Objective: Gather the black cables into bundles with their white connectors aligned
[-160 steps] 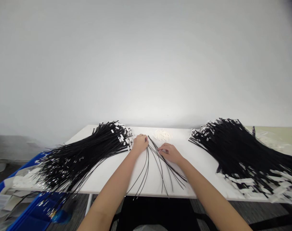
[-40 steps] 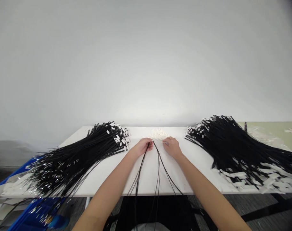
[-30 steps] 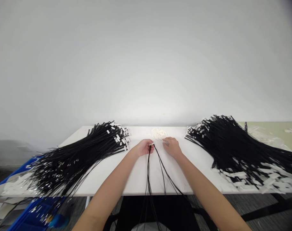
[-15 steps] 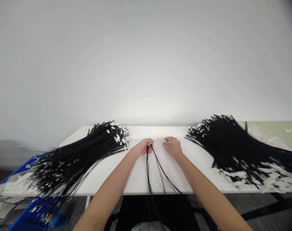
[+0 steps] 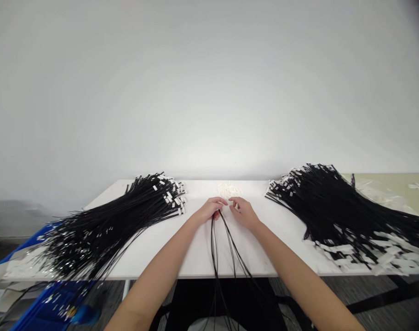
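Note:
Several thin black cables (image 5: 214, 248) hang from my left hand (image 5: 211, 210), whose fingers are closed around their upper ends. From there the cables run down over the table's front edge towards my lap. The cable ends inside the fingers are mostly hidden. Close by on the right is my right hand (image 5: 243, 212), fingers curved and a gap showing between forefinger and thumb; I make out nothing in it. Just beyond both hands lies a small heap of white connector pieces (image 5: 229, 189) on the white table (image 5: 195, 257).
A big pile of black cables with white ends (image 5: 126, 216) spreads over the left side, overhanging a blue bin (image 5: 45, 308). On the right lies another large cable pile (image 5: 333, 202) with white connectors (image 5: 385, 253). A clear plastic bag (image 5: 381, 195) sits behind it, against the wall.
My hands have come closer together. The right hand moved left, and the left hand shifted slightly right with the cables, its forefinger now stretched further out.

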`<state>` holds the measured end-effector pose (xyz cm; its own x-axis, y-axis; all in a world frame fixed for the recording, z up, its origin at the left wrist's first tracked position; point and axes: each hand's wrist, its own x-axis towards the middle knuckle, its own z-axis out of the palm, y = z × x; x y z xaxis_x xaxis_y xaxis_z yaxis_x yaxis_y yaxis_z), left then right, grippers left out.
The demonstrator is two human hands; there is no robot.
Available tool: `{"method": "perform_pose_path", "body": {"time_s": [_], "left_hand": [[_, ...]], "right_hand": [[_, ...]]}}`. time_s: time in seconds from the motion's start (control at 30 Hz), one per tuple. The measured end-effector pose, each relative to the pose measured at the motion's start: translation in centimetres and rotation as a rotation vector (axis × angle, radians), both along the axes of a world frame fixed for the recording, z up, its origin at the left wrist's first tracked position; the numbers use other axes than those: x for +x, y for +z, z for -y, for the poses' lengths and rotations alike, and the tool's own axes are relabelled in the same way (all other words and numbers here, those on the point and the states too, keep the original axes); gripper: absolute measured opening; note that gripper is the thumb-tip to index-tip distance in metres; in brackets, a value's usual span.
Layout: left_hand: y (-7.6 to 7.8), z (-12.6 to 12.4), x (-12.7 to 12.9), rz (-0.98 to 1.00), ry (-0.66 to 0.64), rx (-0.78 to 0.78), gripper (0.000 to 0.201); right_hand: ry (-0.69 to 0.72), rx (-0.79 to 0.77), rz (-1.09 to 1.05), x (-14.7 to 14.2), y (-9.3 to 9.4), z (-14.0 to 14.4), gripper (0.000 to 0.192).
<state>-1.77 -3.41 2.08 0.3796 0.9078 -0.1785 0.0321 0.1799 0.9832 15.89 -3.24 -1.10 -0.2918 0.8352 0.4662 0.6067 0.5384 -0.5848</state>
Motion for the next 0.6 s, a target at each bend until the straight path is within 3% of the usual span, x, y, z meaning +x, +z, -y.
{"method": "perform_pose_path", "body": {"time_s": [0.1,0.27,0.6], "left_hand": [[0.1,0.2,0.1,-0.006,0.020,0.036,0.015],[0.4,0.6,0.3,0.016,0.011,0.027,0.034],[0.5,0.7,0.2,0.029,-0.054,0.015,0.034]], "right_hand": [[0.068,0.023,-0.147,-0.6,0.7,0.9,0.024],[0.063,0.015,-0.276,-1.5,1.3,1.9,0.018],[0.039,0.067,-0.253,-1.7,1.2,2.0,0.015]]}}
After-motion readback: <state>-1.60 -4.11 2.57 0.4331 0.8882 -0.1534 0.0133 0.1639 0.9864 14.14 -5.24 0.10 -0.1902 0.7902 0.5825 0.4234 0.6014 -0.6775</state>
